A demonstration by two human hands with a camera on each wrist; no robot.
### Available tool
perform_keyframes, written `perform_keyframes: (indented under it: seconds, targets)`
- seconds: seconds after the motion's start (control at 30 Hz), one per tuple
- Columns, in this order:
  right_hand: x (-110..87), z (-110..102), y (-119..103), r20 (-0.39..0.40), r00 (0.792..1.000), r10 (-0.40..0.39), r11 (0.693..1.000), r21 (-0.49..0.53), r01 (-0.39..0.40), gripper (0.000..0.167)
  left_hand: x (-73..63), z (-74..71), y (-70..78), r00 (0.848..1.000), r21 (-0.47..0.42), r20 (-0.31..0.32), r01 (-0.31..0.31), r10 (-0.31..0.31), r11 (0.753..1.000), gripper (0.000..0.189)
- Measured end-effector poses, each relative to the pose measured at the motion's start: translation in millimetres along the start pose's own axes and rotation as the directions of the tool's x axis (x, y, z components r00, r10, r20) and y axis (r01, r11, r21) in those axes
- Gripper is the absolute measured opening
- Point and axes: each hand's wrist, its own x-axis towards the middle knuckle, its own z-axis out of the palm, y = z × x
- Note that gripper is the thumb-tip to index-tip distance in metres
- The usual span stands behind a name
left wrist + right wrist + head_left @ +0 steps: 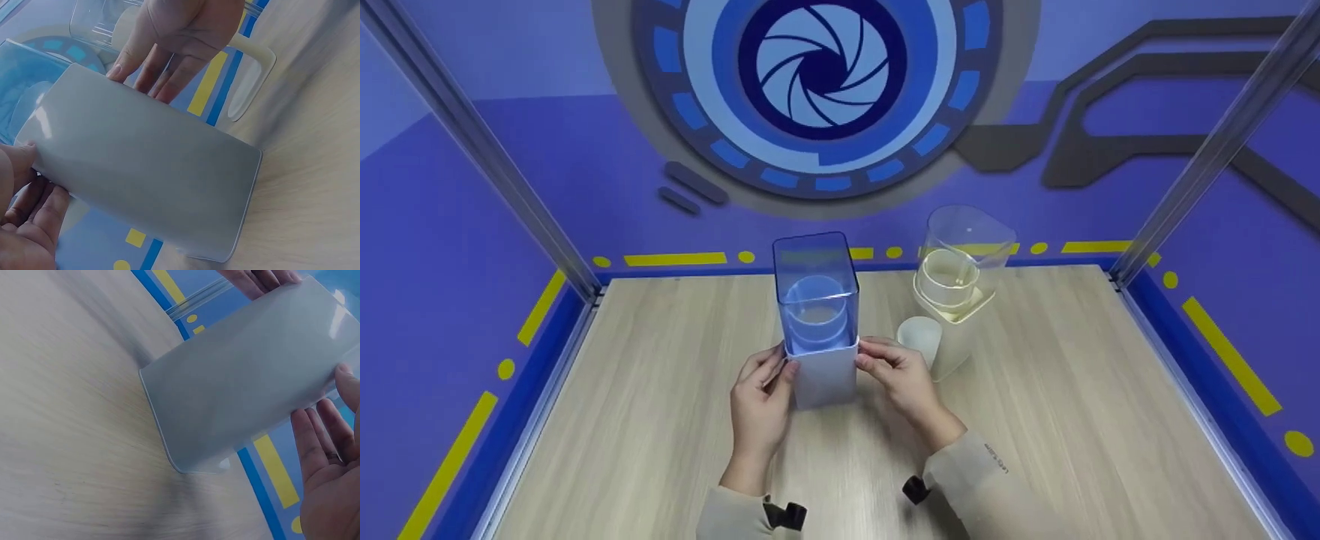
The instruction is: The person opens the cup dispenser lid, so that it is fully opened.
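Between my hands stands a tall square container (825, 379) with a grey-white lower body and a see-through blue upper part (815, 262). A round ring shows inside the blue part. My left hand (761, 405) holds its left side, thumb on the front edge just below the blue part. On the opposite side my right hand (904, 379) pinches the container at the same height. In both wrist views the smooth grey body (146, 157) fills the middle, with thumb and fingertips at its edges; in the right wrist view my right hand (332, 467) is at the lower right.
Behind my right hand stands a similar clear container (971, 232) with a cream ring and cream rim. A white cup-like piece (919, 336) is in front of it, close to my right hand. Metal posts (495, 150) and blue panels edge the wooden table (660, 420).
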Motion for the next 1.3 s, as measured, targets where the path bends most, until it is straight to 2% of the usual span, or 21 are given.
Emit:
perform_keyframes:
  seconds: [0.13, 0.23, 0.47, 0.6, 0.77, 0.83, 0.97, 1.1, 1.3]
  targets:
    - [1.7, -2, 0, 0.038, 0.998, 0.045, 0.997, 0.062, -0.047, 0.04, -0.8, 1.1, 0.4, 1.0, -0.02, 0.009, 0.014, -0.014, 1.0, 0.043]
    - [1.5, -2, 0, 0.052, 0.996, 0.068, 0.994, 0.08, -0.072, 0.042, -2.4, 2.7, 2.2, 0.999, -0.044, 0.015, 0.048, -0.048, 0.998, 0.053]
    - [-6.3, 5, 0, -0.014, 0.998, 0.059, 0.997, 0.049, -0.058, 0.034, -8.2, 10.2, 8.1, 0.992, -0.036, -0.004, 0.124, -0.124, 0.992, 0.077]
    - [-11.2, 12, 1, -0.069, 0.997, 0.016, 1.0, 0.019, -0.015, 0.029, -12.5, 16.8, 11.4, 0.992, 0.016, -0.044, 0.122, -0.121, 0.992, 0.086]
    - [-18.3, 21, 3, -0.125, 0.99, -0.066, 0.997, -0.037, 0.062, 0.023, -19.5, 27.6, 13.7, 0.993, 0.163, -0.093, 0.094, -0.079, 0.982, 0.102]
    - [-22.6, 25, 4, -0.143, 0.986, -0.08, 0.996, -0.047, 0.074, 0.023, -22.1, 32.2, 14.3, 0.991, 0.204, -0.111, 0.098, -0.077, 0.974, 0.11]
    - [-32.0, 36, 3, -0.186, 0.98, -0.068, 0.998, -0.024, 0.065, 0.024, -24.7, 40.7, 15.6, 0.986, 0.23, -0.152, 0.098, -0.063, 0.968, 0.123]
    - [-40.3, 49, 3, -0.274, 0.958, -0.085, 0.996, -0.025, 0.082, 0.021, -24.7, 46.8, 15.7, 0.982, 0.25, -0.187, 0.079, -0.032, 0.965, 0.128]
    - [-49.3, 65, 5, -0.413, 0.899, -0.144, 0.99, -0.07, 0.126, 0.01, -25.2, 58.8, 16.4, 0.973, 0.232, -0.229, 0.071, -0.016, 0.97, 0.137]
